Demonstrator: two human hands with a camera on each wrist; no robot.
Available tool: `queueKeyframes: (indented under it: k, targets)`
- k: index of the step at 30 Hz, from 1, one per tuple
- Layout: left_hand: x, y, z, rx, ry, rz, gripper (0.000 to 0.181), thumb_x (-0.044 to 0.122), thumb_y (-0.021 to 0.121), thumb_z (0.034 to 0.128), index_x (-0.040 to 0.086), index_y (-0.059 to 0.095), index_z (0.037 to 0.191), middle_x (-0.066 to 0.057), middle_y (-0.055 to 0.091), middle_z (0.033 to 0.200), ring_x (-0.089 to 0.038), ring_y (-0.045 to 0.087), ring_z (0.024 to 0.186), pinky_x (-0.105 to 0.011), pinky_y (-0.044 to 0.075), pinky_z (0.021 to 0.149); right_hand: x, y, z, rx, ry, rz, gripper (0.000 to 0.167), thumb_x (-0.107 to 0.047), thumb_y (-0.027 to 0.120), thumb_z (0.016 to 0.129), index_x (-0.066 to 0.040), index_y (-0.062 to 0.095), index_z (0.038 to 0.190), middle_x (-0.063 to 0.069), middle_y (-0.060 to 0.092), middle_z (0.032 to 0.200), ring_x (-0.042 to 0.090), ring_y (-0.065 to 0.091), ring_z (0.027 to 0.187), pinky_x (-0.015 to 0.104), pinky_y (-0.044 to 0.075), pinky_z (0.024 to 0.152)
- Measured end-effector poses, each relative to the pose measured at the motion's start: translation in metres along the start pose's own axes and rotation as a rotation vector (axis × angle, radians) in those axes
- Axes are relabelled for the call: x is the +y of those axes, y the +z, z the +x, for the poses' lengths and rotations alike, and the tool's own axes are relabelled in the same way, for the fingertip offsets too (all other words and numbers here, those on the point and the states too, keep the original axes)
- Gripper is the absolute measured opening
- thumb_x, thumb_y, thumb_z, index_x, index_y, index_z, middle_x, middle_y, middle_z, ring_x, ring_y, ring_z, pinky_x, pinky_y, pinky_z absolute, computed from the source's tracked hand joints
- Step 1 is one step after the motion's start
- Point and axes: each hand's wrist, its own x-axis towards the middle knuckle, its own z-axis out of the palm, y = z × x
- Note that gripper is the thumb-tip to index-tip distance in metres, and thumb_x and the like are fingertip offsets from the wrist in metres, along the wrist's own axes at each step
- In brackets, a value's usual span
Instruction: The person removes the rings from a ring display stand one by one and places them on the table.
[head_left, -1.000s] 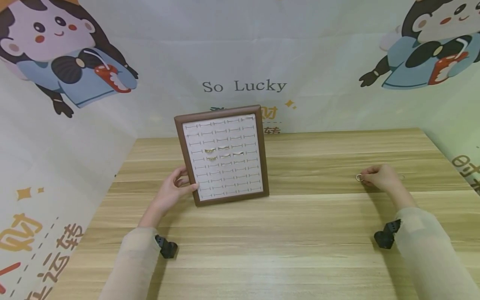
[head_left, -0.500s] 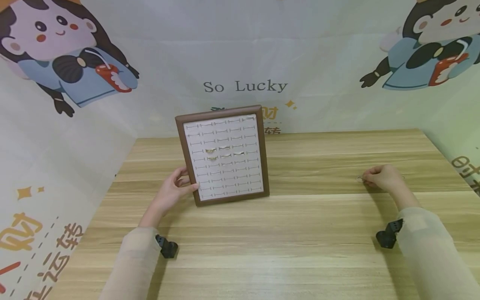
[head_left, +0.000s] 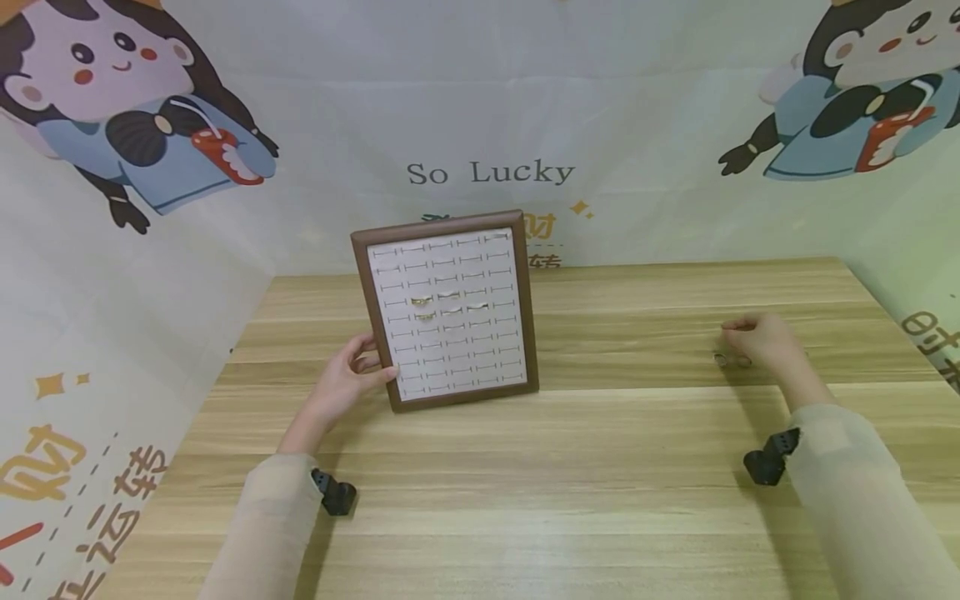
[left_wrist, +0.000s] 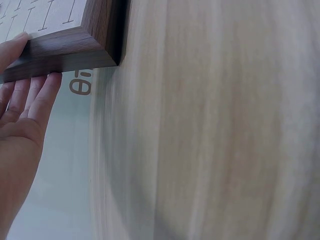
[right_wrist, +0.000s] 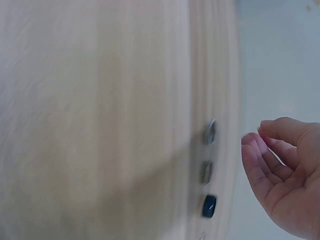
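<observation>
Fingers [left_wrist: 44, 100] of left hand [head_left: 341, 382] grip one framed board [head_left: 450, 337]

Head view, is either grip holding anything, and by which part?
The left grip holds the framed board low on its left side; whether the right grip holds anything is unclear.

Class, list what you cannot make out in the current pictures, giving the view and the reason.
Head view: the back of the brown frame, facing away.
Head view: the left hand's fingertips, behind that frame.
Head view: details of the gold-coloured pieces, too small.
Left wrist view: most of the white panel, cut off by the picture's edge.
Right wrist view: the lowest small item, cut off by the bottom edge.
Right wrist view: whether the right hand pinches anything, fingertips blurred.
</observation>
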Motion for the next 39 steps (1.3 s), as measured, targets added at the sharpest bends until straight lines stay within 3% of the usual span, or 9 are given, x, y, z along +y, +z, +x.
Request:
queueKeyframes:
  k: [7,10,22,30,36,39]
  targets:
    - [0.001,0.001,-0.001,-0.006,0.003,0.0,0.077,0.01,0.069,0.0998,-0.004,0.025,0.162,-0.028,0.034,0.164,-0.045,0.04,0.15,-0.056,0.037,0.123,-0.033,0.008,0.003,0.13,-0.055,0.03,0.044,-0.018,0.045,0.11,0.014,0.051,0.14,0.04,0.053,0.136,0.052,0.056,0.118,0.059,0.051,0.094]
    - [0.001,0.002,-0.001,-0.01,0.009,-0.002,0.078,0.009,0.069,0.0998,-0.005,0.024,0.162,-0.029,0.034,0.164,-0.046,0.041,0.149,-0.056,0.038,0.122,-0.052,0.014,0.004,0.183,-0.094,0.057,0.043,-0.018,0.047,0.11,0.013,0.054,0.139,0.039,0.055,0.135,0.052,0.055,0.121,0.061,0.05,0.098]
    - [0.002,0.003,0.0,-0.009,0.004,-0.011,0.076,0.01,0.069,0.0997,-0.004,0.026,0.161,-0.028,0.036,0.163,-0.045,0.04,0.15,-0.055,0.037,0.123,-0.142,0.037,0.0,0.301,-0.334,0.115,0.031,-0.007,0.057,0.104,0.011,0.066,0.128,0.032,0.068,0.12,0.045,0.066,0.112,0.05,0.055,0.095]
    - [0.003,0.004,0.0,-0.01,0.006,-0.022,0.076,0.009,0.069,0.0997,-0.004,0.026,0.161,-0.028,0.035,0.163,-0.044,0.04,0.15,-0.055,0.038,0.123,-0.187,0.063,-0.006,0.315,-0.528,0.149,0.025,0.003,0.058,0.101,0.015,0.066,0.122,0.033,0.07,0.116,0.043,0.068,0.108,0.05,0.058,0.099]
    - [0.002,0.003,-0.001,-0.009,0.011,-0.021,0.075,0.009,0.069,0.0998,-0.003,0.027,0.161,-0.027,0.035,0.163,-0.044,0.041,0.15,-0.055,0.038,0.123,-0.214,0.094,-0.011,0.363,-0.746,0.081,0.018,0.006,0.063,0.097,0.015,0.069,0.112,0.029,0.072,0.107,0.04,0.071,0.099,0.045,0.063,0.09]
    - [0.001,0.003,-0.001,-0.011,0.004,-0.028,0.075,0.009,0.068,0.1,-0.002,0.027,0.162,-0.027,0.035,0.163,-0.044,0.04,0.15,-0.056,0.038,0.123,-0.224,0.108,-0.014,0.348,-0.814,0.025,0.017,0.004,0.065,0.097,0.013,0.07,0.111,0.026,0.073,0.106,0.037,0.071,0.096,0.043,0.063,0.087]
